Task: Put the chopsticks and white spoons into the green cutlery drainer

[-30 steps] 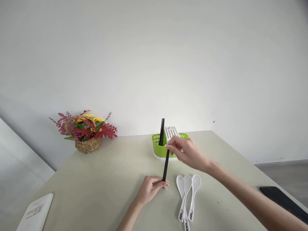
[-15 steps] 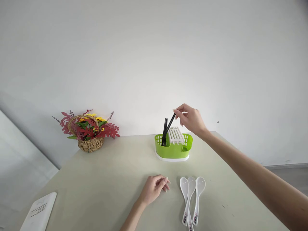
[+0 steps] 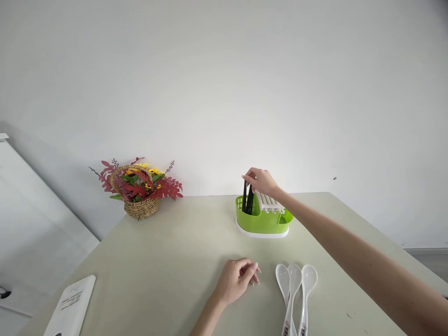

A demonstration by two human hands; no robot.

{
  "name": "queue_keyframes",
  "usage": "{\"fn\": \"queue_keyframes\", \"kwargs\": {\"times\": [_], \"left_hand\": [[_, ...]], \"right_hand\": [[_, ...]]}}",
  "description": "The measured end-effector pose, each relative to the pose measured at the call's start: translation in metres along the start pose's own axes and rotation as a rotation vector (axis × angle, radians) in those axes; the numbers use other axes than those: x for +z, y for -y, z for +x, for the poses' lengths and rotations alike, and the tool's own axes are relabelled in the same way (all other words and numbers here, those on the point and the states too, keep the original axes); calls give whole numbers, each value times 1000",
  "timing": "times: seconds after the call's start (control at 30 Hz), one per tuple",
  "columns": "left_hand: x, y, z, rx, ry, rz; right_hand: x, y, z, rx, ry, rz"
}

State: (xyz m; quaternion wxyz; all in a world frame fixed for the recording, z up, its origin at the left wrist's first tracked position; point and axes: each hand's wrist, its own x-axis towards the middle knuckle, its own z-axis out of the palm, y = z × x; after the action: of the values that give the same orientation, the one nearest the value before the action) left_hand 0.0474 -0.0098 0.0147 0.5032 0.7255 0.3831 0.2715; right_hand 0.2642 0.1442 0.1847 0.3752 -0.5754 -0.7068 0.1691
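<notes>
My right hand (image 3: pixel 261 181) pinches the top of black chopsticks (image 3: pixel 244 196), whose lower ends stand in the left compartment of a green cutlery holder (image 3: pixel 262 224). Other black chopsticks (image 3: pixel 249 203) stand close beside them, partly hidden under my fingers. On the table, my left hand (image 3: pixel 238 280) rests loosely curled, thumb against the fingers, with nothing in it. To its right lie three white spoons (image 3: pixel 309 280), bowls pointing away from me, two of them crossing. The holder has a white slatted rack (image 3: pixel 269 202) across its middle and a white base.
A wicker basket (image 3: pixel 143 208) of artificial flowers stands at the back left near the wall. A white flat object (image 3: pixel 72 305) with dark lines lies at the front left of the table (image 3: pixel 168 261). Beyond the left edge is a white cabinet (image 3: pixel 38 224).
My right hand has carried the chopsticks from my left hand up, then down into the green holder. My left hand has let go of them and stayed on the table. The view has shifted left.
</notes>
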Motion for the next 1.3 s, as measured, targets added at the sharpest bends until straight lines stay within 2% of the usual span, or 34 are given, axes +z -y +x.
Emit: {"fn": "queue_keyframes", "kwargs": {"times": [0.2,0.37,0.5,0.6,0.7,0.83,1.0,1.17,1.3], "left_hand": [[0,0,2,-9,1,7],[0,1,3,-27,-5,8],[0,1,3,-10,-8,8],[0,0,2,-6,-10,17],[-1,1,3,-5,-5,22],[0,3,4,5,-12,33],[1,6,5,15,-23,36],[0,5,4,27,-31,50],[0,2,4,27,-33,55]], "right_hand": [[3,-1,14,91,-46,-86],[-1,5,3,90,-130,-69],[-10,16,-33,26,-112,40],[-19,22,-73,-22,-58,108],[-28,16,-121,-95,48,221],[-33,-14,-181,15,80,189],[-23,-76,-237,233,70,28],[-10,-127,-267,308,109,37],[-5,-142,-275,408,176,161]]}}
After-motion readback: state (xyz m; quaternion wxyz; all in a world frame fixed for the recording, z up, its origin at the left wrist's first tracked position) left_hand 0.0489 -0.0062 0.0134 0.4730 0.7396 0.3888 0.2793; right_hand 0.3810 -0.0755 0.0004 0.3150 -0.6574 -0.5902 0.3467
